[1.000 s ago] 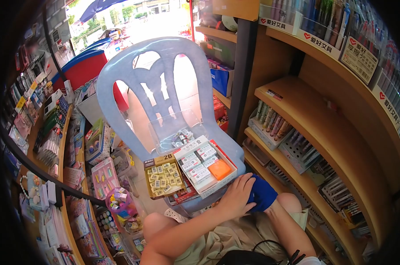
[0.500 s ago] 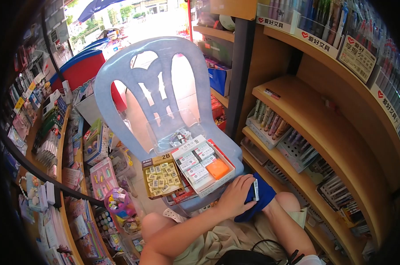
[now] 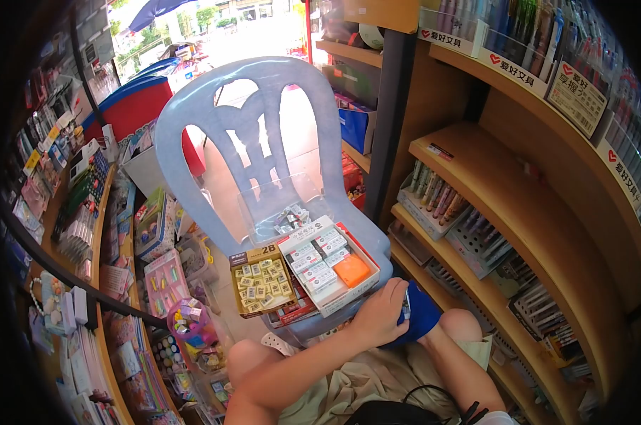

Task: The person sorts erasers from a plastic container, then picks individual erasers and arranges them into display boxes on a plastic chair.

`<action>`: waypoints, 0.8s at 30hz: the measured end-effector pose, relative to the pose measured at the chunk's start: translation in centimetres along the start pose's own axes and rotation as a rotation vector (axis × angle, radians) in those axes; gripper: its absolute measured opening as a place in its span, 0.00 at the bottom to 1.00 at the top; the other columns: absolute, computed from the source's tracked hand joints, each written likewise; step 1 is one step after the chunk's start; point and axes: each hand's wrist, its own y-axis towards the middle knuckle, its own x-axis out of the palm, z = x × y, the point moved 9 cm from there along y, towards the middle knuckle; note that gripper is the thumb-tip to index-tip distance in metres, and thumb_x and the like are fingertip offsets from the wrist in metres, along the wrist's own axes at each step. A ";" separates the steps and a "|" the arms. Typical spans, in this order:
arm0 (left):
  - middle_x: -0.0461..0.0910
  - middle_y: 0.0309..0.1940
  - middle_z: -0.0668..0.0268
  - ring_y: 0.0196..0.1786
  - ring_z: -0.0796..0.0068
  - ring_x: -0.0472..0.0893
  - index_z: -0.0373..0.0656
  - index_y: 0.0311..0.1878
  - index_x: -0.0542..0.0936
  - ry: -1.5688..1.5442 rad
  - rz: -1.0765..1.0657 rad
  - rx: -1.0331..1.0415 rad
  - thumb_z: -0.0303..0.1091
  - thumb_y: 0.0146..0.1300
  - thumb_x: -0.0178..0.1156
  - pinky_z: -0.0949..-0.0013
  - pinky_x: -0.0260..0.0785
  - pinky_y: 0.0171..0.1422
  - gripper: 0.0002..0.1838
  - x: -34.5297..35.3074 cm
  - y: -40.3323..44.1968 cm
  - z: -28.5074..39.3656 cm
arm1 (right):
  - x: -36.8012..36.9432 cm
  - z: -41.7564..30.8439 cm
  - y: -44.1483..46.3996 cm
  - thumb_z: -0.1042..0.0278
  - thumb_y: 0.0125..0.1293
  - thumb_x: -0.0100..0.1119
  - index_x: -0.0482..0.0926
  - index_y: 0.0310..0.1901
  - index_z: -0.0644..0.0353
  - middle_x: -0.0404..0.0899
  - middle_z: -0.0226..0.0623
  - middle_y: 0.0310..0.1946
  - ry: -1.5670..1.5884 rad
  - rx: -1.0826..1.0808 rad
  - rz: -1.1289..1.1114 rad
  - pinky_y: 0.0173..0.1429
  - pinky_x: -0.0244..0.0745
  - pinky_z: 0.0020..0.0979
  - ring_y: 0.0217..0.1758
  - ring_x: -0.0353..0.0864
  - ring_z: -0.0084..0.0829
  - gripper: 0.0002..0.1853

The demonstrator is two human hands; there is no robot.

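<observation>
My left hand (image 3: 380, 313) reaches across my lap with its fingers closed on a small white eraser (image 3: 405, 306). Most of the eraser is hidden behind the fingers, against a blue cloth (image 3: 423, 312). The cloth covers my right hand, so only the wrist and forearm show and its fingers cannot be seen. Just beyond my left hand, on the chair seat, a white carton (image 3: 327, 265) holds white-sleeved erasers and an orange block (image 3: 351, 270). Left of it sits a brown 2B box (image 3: 253, 312) of small yellowish erasers.
A blue-grey plastic chair (image 3: 172, 142) faces me, with a clear plastic tray (image 3: 253, 205) of small packets at its back. Curved wooden shelves (image 3: 469, 152) with pens rise on the right. Crowded stationery racks line the left, near a pink basket (image 3: 200, 333).
My left hand has shifted slightly left and curled. Its fingers, which lay flatter over the blue cloth, now cover more of the small eraser. The view has moved slightly.
</observation>
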 end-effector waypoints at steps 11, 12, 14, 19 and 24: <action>0.75 0.43 0.59 0.41 0.72 0.79 0.38 0.62 0.69 0.017 0.489 -0.220 0.22 0.47 0.72 0.71 0.75 0.43 0.36 -15.8 2.0 -4.7 | -0.8 -1.2 0.0 0.58 0.73 0.48 0.72 0.36 0.58 0.76 0.38 0.29 -0.038 0.010 0.244 0.37 0.79 0.36 0.31 0.79 0.34 0.13; 0.73 0.53 0.56 0.44 0.70 0.79 0.33 0.64 0.66 0.027 0.545 -0.329 0.21 0.47 0.72 0.70 0.76 0.47 0.39 -17.1 1.6 -8.2 | -0.8 -0.6 -0.1 0.58 0.73 0.48 0.72 0.36 0.58 0.76 0.39 0.29 0.055 0.067 0.253 0.36 0.79 0.36 0.31 0.79 0.35 0.13; 0.63 0.65 0.50 0.47 0.66 0.80 0.31 0.68 0.61 0.029 0.649 -0.374 0.23 0.47 0.73 0.68 0.78 0.51 0.45 -18.9 0.5 -14.1 | -2.3 -0.4 0.5 0.58 0.73 0.48 0.72 0.36 0.59 0.76 0.40 0.29 -0.017 -0.014 0.273 0.35 0.79 0.39 0.30 0.79 0.36 0.13; 0.70 0.61 0.51 0.49 0.60 0.81 0.33 0.60 0.71 0.020 0.522 -0.500 0.26 0.50 0.72 0.61 0.76 0.52 0.33 -18.4 0.1 -14.0 | -0.8 -1.1 0.0 0.57 0.73 0.47 0.72 0.37 0.60 0.77 0.43 0.30 0.005 0.015 0.227 0.35 0.80 0.43 0.31 0.80 0.42 0.14; 0.82 0.40 0.54 0.43 0.58 0.82 0.39 0.43 0.80 0.174 -0.174 -0.377 0.35 0.55 0.69 0.60 0.73 0.47 0.15 -13.1 0.5 -6.8 | 0.2 -0.3 -0.2 0.51 0.73 0.48 0.73 0.40 0.60 0.79 0.48 0.34 0.084 0.087 0.103 0.37 0.81 0.45 0.32 0.82 0.48 0.18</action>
